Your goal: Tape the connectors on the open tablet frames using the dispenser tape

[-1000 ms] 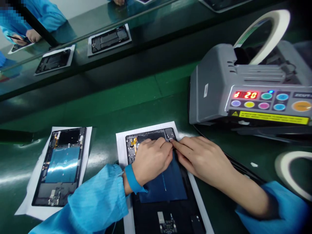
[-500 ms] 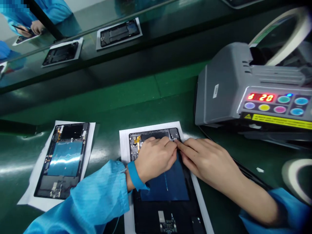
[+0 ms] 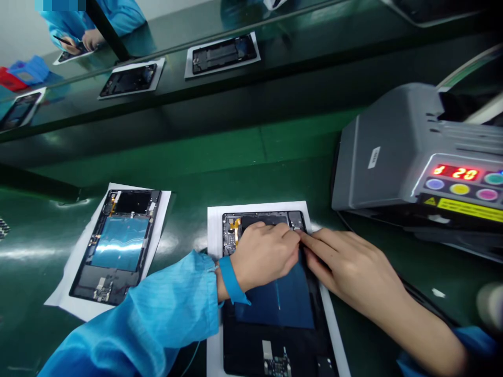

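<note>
The opened tablet point(image 3: 271, 293) lies lengthwise straight ahead on its white sheet point(image 3: 214, 225), and the left hand point(image 3: 265, 256) and right hand point(image 3: 349, 262) meet fingertip to fingertip, pressing at its far right corner.

Loose, shiny light-blue smock sleeves on both arms, left sleeve point(image 3: 157, 319) gathered at the cuff, darker blue wrist strap point(image 3: 231, 280) beneath; hands bare.

Under our hands point(image 3: 298, 256) we see a dark matt tablet frame point(image 3: 275, 335) on white paper point(image 3: 214, 230); the green surface point(image 3: 236, 152) shines glossy, and right of them sits a grey smooth plastic machine point(image 3: 389, 152).
</note>
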Demonstrator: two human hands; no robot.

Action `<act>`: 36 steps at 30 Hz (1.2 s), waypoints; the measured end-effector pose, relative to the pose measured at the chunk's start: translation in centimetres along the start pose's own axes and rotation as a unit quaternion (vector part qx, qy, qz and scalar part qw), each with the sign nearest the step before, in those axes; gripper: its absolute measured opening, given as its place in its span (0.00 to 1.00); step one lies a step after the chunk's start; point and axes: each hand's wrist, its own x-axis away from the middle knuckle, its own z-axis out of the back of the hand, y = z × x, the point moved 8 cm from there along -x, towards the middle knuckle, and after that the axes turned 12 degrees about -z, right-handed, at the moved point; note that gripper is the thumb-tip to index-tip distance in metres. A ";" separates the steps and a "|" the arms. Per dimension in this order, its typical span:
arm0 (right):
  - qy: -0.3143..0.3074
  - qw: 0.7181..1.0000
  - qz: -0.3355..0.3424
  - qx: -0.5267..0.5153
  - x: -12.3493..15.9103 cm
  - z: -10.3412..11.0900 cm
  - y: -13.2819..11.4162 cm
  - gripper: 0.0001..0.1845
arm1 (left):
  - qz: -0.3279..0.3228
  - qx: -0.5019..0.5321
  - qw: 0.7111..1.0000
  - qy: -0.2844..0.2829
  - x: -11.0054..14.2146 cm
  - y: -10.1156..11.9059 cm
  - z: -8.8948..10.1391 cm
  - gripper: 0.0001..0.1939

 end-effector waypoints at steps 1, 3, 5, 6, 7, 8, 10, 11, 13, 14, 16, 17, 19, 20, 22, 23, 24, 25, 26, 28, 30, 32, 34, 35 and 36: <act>-0.001 1.000 -0.001 -0.001 0.0 0.0 0.0 0.13 | 0.002 0.001 1.000 -0.003 0.0 0.0 -0.1 0.09; -0.002 1.000 -0.002 -0.003 0.0 0.0 0.1 0.13 | 0.004 0.003 1.000 -0.008 0.0 -0.1 -0.1 0.09; -0.001 1.000 -0.003 -0.005 0.0 0.0 0.1 0.13 | 0.005 0.003 1.000 -0.005 0.0 -0.1 -0.1 0.09; 0.000 1.000 -0.004 -0.007 0.0 0.0 0.1 0.13 | 0.005 0.002 1.000 -0.002 0.0 -0.1 0.0 0.09; 0.001 1.000 -0.004 -0.008 -0.1 0.1 0.2 0.13 | 0.004 0.002 1.000 0.002 0.0 -0.1 0.0 0.09; 0.000 1.000 -0.004 -0.011 -0.1 0.1 0.2 0.13 | 0.004 0.001 1.000 0.005 0.0 -0.1 0.1 0.09; -0.001 1.000 -0.006 -0.015 -0.1 0.1 0.2 0.13 | 0.003 0.002 1.000 0.003 -0.1 -0.1 0.1 0.10; -0.002 1.000 -0.006 -0.017 -0.1 0.1 0.2 0.13 | 0.004 0.002 1.000 0.000 -0.1 -0.1 0.1 0.10; -0.004 1.000 -0.007 -0.021 -0.1 0.1 0.2 0.13 | 0.005 0.003 1.000 -0.005 -0.1 -0.2 0.0 0.10; -0.004 1.000 -0.008 -0.023 -0.1 0.1 0.2 0.13 | 0.005 0.002 1.000 -0.004 -0.1 -0.2 0.0 0.10; -0.004 1.000 -0.007 -0.026 -0.1 0.1 0.2 0.13 | 0.004 0.002 1.000 0.001 -0.1 -0.2 0.1 0.10; -0.004 1.000 -0.007 -0.026 -0.1 0.1 0.2 0.13 | 0.004 0.002 1.000 0.003 -0.1 -0.3 0.1 0.10; -0.004 1.000 -0.006 -0.025 -0.1 0.0 0.2 0.13 | 0.004 0.004 1.000 0.004 -0.1 -0.3 0.2 0.10; -0.004 1.000 -0.007 -0.024 -0.1 0.0 0.2 0.13 | 0.004 0.005 1.000 0.002 -0.1 -0.3 0.1 0.10; -0.007 1.000 -0.006 -0.021 -0.1 0.0 0.3 0.13 | 0.004 0.008 1.000 -0.006 -0.1 -0.3 0.1 0.09; -0.008 1.000 -0.005 -0.019 -0.2 0.0 0.2 0.13 | 0.004 0.009 1.000 -0.010 -0.1 -0.3 0.0 0.09; -0.009 1.000 -0.004 -0.015 -0.2 0.0 0.2 0.14 | 0.003 0.010 1.000 -0.012 -0.1 -0.3 0.0 0.09; -0.009 1.000 -0.004 -0.011 -0.3 0.0 0.2 0.14 | 0.003 0.012 1.000 -0.013 -0.1 -0.3 0.0 0.09; -0.008 1.000 -0.004 -0.005 -0.4 0.1 0.2 0.13 | 0.003 0.013 1.000 -0.013 -0.1 -0.3 0.1 0.09; -0.009 1.000 -0.009 0.003 -0.5 0.2 0.2 0.13 | 0.004 0.017 1.000 -0.015 -0.2 -0.4 0.0 0.10; -0.015 1.000 -0.015 0.007 -0.7 0.2 0.2 0.12 | 0.006 0.021 1.000 -0.022 -0.2 -0.6 -0.1 0.10; -0.022 1.000 -0.019 0.009 -0.8 0.2 0.3 0.13 | 0.006 0.026 0.999 -0.026 -0.3 -0.7 -0.2 0.10; -0.029 0.999 -0.024 0.013 -0.8 0.1 0.4 0.13 | 0.005 0.029 0.999 -0.028 -0.4 -0.8 -0.1 0.09; -0.030 0.999 -0.027 0.014 -0.8 0.1 0.5 0.13 | 0.003 0.030 0.999 -0.025 -0.5 -0.8 0.0 0.09; -0.031 0.999 -0.029 0.015 -0.8 0.2 0.5 0.13 | 0.002 0.029 0.999 -0.022 -0.5 -0.7 0.1 0.10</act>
